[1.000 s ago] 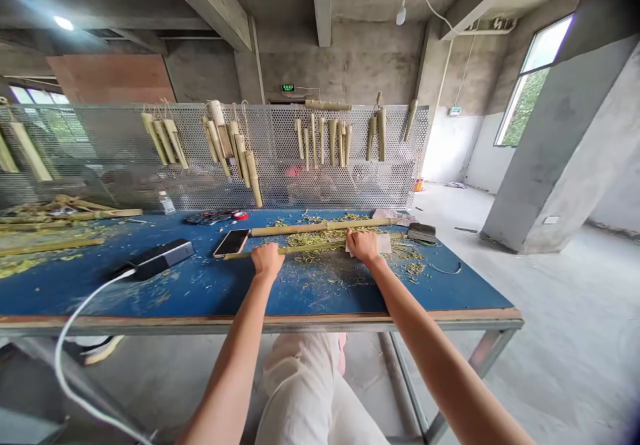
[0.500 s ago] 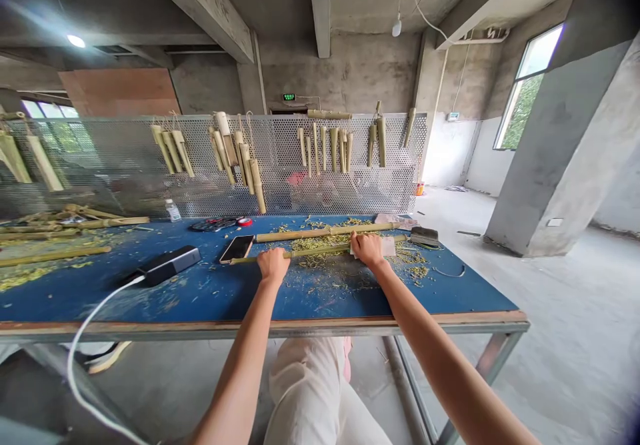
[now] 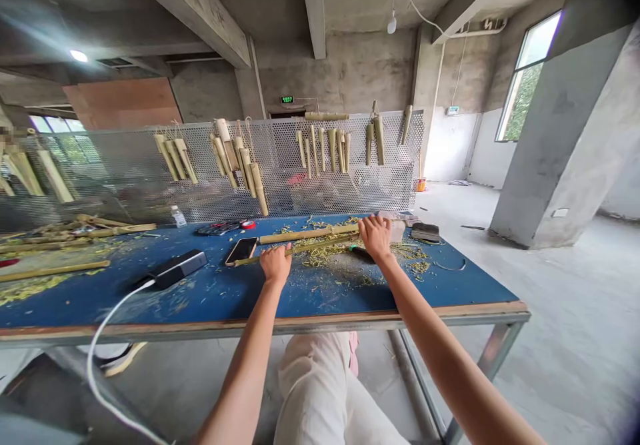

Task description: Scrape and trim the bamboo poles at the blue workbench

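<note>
My left hand [image 3: 275, 263] is closed round a thin green bamboo stick [image 3: 320, 243] close to its left end. Farther along the stick, my right hand [image 3: 376, 237] is closed over it, with a pale sheet [image 3: 397, 231], like sandpaper, sticking out on the right. Whether the sheet goes all the way round the stick is hidden. Just behind lies a thicker bamboo pole [image 3: 295, 235]. A dark tool handle with a green end [image 3: 359, 252] shows beneath my right hand. Bamboo shavings [image 3: 323, 255] lie scattered under the stick.
Left of the stick are a phone [image 3: 242, 251] and a black power brick [image 3: 179, 268] with a white cable. A dark block [image 3: 425, 232] sits right of the pale sheet. Bamboo tubes hang on the perforated metal panel [image 3: 290, 195] behind the blue table [image 3: 200, 302].
My right hand has moved up and away along the stick, uncovering the green-ended handle. The stick tilts more, its right side farther back. My left hand stays on its end. The view has shifted slightly.
</note>
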{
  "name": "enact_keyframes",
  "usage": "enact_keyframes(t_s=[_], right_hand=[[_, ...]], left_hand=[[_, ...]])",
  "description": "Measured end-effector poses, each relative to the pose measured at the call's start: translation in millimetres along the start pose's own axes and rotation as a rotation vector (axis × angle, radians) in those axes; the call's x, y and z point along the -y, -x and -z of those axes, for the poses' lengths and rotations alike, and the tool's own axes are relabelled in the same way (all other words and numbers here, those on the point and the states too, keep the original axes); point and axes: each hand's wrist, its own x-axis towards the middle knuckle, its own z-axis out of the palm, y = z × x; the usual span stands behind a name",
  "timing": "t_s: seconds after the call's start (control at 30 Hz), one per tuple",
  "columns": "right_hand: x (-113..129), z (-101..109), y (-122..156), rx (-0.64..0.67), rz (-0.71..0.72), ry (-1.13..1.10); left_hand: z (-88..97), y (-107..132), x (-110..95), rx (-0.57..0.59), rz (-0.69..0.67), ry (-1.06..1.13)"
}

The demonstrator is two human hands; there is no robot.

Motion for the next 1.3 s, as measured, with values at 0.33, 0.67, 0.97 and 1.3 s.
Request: enact_keyframes(t_s=[0.33,0.67,0.97,1.3], right_hand=[[-44,12,4,-0.264,-0.363,0.047],[-11,-16,10,0.432,-0.153,-0.053],[-13,-22,20,0.371,-0.162,-0.03],[-11,-6,18,0.128,-0.048,-0.072]], left_hand=[[-1.4,-2,-4,0.056,-0.002,-0.029],[-0.2,3,-2,0.048,0.008,-0.055],[-0.4,2,1,0.053,0.031,0.026],[4.6,8,-2,0.019,0.018,0.044]])
